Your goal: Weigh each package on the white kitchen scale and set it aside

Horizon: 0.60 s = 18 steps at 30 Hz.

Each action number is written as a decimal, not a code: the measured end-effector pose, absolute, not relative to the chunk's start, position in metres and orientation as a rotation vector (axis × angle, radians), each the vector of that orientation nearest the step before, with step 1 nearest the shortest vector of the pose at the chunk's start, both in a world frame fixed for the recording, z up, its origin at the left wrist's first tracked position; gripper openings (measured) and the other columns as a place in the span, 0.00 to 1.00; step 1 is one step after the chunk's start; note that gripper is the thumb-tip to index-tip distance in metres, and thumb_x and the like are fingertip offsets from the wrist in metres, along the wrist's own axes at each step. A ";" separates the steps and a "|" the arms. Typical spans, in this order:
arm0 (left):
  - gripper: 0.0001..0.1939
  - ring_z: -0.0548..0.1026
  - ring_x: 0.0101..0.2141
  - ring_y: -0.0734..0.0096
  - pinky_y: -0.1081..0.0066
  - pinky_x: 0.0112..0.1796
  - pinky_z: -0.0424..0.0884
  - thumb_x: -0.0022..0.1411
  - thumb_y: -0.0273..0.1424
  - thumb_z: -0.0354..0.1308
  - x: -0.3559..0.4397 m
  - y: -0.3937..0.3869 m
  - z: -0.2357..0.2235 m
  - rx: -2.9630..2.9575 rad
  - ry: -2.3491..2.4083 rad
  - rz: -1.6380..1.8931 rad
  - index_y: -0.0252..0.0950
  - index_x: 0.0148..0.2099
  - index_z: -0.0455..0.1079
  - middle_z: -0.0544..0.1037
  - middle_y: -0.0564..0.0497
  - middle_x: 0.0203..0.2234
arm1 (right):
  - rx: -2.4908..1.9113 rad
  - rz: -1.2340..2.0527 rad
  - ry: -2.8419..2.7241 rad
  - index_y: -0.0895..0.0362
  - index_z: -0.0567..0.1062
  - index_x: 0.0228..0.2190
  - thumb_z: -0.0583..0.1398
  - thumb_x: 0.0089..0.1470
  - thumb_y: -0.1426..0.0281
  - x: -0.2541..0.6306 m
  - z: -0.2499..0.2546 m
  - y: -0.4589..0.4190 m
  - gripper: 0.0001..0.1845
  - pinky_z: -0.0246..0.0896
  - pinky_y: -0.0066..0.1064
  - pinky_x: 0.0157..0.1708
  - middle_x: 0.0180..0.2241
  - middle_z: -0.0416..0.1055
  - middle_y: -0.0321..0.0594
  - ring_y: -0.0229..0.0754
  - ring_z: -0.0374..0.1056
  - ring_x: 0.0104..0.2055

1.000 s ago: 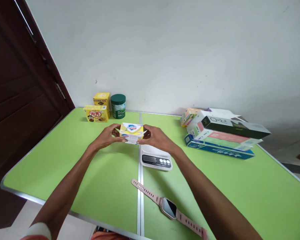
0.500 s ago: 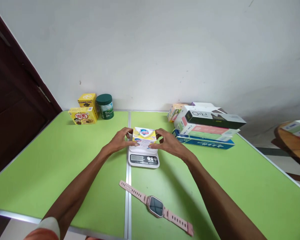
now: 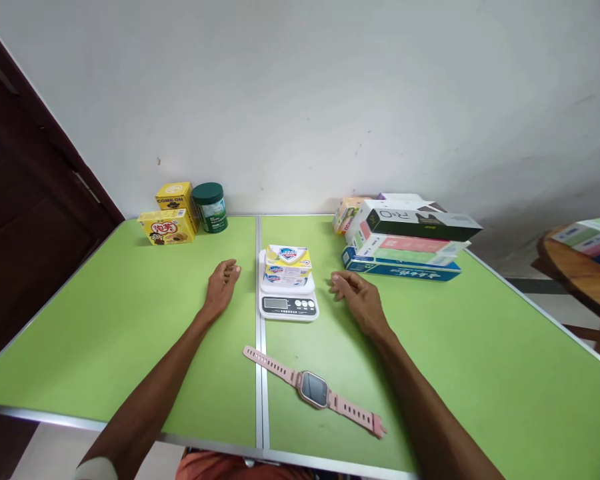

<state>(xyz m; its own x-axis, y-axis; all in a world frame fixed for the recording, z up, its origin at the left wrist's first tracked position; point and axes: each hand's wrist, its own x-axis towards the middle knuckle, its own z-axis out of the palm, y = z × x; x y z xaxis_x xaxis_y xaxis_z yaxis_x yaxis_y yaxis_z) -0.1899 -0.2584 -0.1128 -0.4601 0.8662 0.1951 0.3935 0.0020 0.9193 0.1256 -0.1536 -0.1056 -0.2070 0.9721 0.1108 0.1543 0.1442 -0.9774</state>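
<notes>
Bare left hand (image 3: 223, 287) just left of centre, with fingers loosely curled, and bare right hand (image 3: 361, 300) just right of centre, with thumb and fingers relaxed; nothing gripped by either. Both apart from the white plastic kitchen scale (image 3: 313, 315) between them, presumably to leave only the load bearing on its plate (image 3: 287, 289). Resting on that plate, at the middle of the frame: a small yellow-and-white cardboard box (image 3: 289, 255), probably kept within the edges for steady support. Dark-framed display (image 3: 276, 303) turned towards the lower edge, likely for easy viewing; figures too faint to make out. Below, a pink-strapped, rectangular smartwatch (image 3: 314, 389) laid flat on the green tabletop (image 3: 130, 320), slantwise, apart from the scale, perhaps to avoid touching it. As for looks: crisp edges, upper face bearing a blue-and-red emblem on white and yellow, fine print along the front; impossible to tell whether one box or two neatly stacked.
</notes>
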 end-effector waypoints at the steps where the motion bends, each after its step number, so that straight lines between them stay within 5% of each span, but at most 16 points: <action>1: 0.30 0.80 0.46 0.56 0.55 0.49 0.76 0.67 0.55 0.57 -0.188 -0.258 -0.115 1.322 1.866 1.451 0.34 0.56 0.71 0.81 0.38 0.48 | -1.140 1.145 -1.516 0.56 0.77 0.35 0.67 0.50 0.47 0.123 -0.110 -0.154 0.25 0.69 0.35 0.32 0.31 0.76 0.41 0.43 0.71 0.31; 18: 0.22 0.78 0.38 0.63 0.60 0.43 0.76 0.67 0.44 0.59 -0.187 -0.261 -0.113 1.454 1.904 1.407 0.34 0.55 0.71 0.80 0.41 0.45 | -1.128 1.050 -1.447 0.56 0.79 0.33 0.68 0.47 0.51 0.118 -0.128 -0.144 0.21 0.70 0.36 0.31 0.29 0.78 0.40 0.44 0.72 0.30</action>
